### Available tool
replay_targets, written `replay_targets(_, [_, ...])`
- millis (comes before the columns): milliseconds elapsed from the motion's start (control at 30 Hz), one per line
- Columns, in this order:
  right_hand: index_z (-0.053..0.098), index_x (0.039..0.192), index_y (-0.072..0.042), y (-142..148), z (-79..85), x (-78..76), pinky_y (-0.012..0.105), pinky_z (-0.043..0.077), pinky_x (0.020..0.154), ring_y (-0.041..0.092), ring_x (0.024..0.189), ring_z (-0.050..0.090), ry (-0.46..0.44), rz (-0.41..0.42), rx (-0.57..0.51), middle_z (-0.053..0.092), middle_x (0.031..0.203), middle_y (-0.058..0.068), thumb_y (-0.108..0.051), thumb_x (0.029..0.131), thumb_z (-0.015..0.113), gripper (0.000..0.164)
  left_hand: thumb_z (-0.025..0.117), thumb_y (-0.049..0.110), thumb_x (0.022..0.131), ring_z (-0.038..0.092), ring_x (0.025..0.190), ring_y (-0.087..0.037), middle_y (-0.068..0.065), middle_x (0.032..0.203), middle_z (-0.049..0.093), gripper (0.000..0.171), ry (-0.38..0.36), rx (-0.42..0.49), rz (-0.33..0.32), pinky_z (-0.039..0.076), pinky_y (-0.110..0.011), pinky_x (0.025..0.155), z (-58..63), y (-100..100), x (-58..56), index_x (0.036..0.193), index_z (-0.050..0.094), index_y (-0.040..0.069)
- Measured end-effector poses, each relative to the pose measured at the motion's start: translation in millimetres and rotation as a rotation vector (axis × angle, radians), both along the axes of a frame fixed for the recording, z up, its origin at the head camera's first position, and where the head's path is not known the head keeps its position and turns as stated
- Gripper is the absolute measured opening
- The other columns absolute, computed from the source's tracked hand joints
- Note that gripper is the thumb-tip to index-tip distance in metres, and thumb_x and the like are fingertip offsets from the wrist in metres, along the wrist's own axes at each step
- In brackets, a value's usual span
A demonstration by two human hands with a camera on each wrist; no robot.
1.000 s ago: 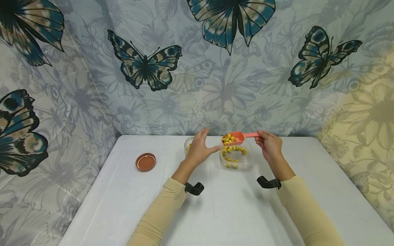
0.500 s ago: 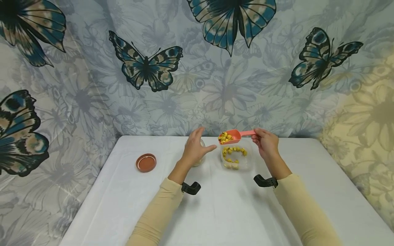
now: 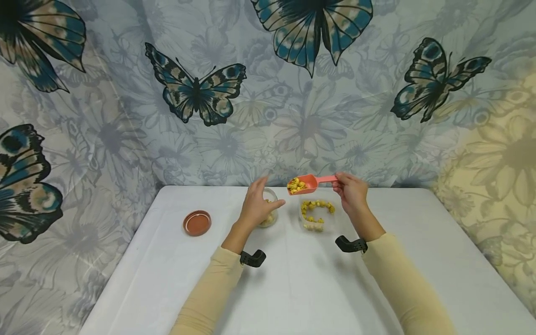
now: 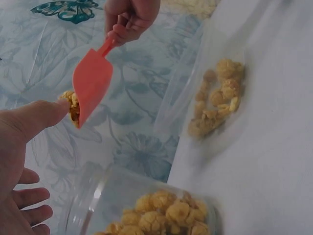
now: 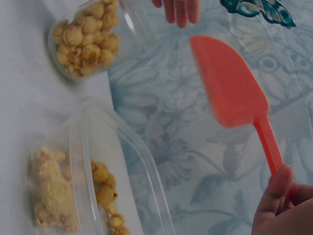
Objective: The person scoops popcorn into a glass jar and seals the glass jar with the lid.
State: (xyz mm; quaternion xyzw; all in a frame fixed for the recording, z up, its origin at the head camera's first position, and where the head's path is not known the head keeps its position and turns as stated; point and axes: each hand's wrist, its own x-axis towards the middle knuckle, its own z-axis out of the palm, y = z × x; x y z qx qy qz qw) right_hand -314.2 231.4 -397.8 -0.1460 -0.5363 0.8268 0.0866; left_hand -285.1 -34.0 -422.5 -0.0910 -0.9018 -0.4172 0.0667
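Note:
My right hand [image 3: 353, 193] pinches the handle of a coral-red scoop [image 3: 311, 181] and holds it raised. Yellow popcorn [image 3: 296, 186] lies in the scoop's front end. My left hand [image 3: 256, 204] is spread, thumb reaching toward the scoop, and grips nothing; in the left wrist view the thumb tip lies close to the popcorn, and I cannot tell whether they touch. Partly behind the left hand stands a clear jar [image 3: 270, 218], part-filled with popcorn [image 4: 161, 213]. Below the right hand sits a clear plastic container [image 3: 331, 225] with popcorn [image 5: 54, 191] around its bottom.
A round brown lid [image 3: 197, 223] lies on the left of the white-covered table [image 3: 284, 288]. Behind the table's far edge hangs a cloth with butterflies [image 3: 197, 93]. Each wrist wears a black strap mount.
The right hand has carried the loaded scoop leftward, from over the container toward the jar. The left hand has shifted left, leaving more of the jar visible.

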Motion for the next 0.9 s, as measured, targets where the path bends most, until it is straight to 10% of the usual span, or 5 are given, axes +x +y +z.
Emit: replay_targets(900, [0.063,0.099,-0.004,-36,-7.7,-3.9,0.014,0.052,0.053,0.006,0.055,0.059,-0.045,0.024,0.066,0.064,0.064,-0.002,-0.009,0.097,0.058,0.008,0.079,0.047,0.075,0.030,0.145,-0.035,-0.018,0.156,0.031,0.099,-0.051,0.084,0.071,0.030,-0.054,0.117,-36.6,-28,-4.1,0.152,0.031,0.009])
